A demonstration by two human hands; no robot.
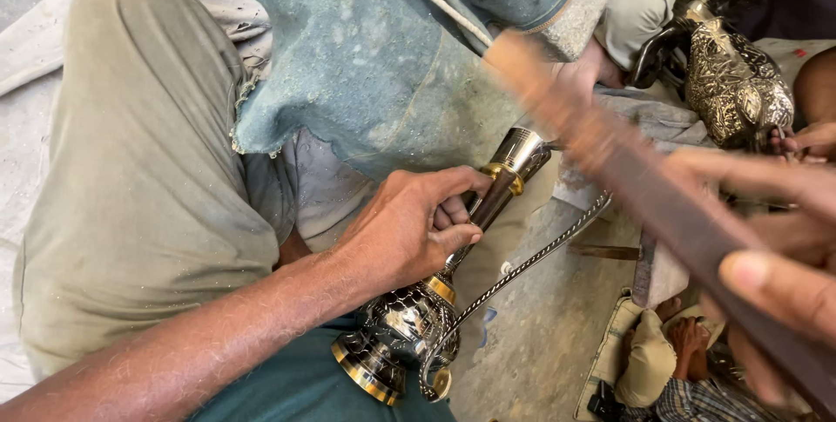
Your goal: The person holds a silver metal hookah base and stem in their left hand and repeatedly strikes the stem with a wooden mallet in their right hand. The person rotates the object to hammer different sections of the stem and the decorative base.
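Two hands: L [409, 230] on vase [435, 300], R [766, 274] w/ stick [627, 169]

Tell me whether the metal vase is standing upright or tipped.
Tipped. The metal vase slants, base low near the lap, mouth up to the right; the left hand grips its neck. It stands on nothing.
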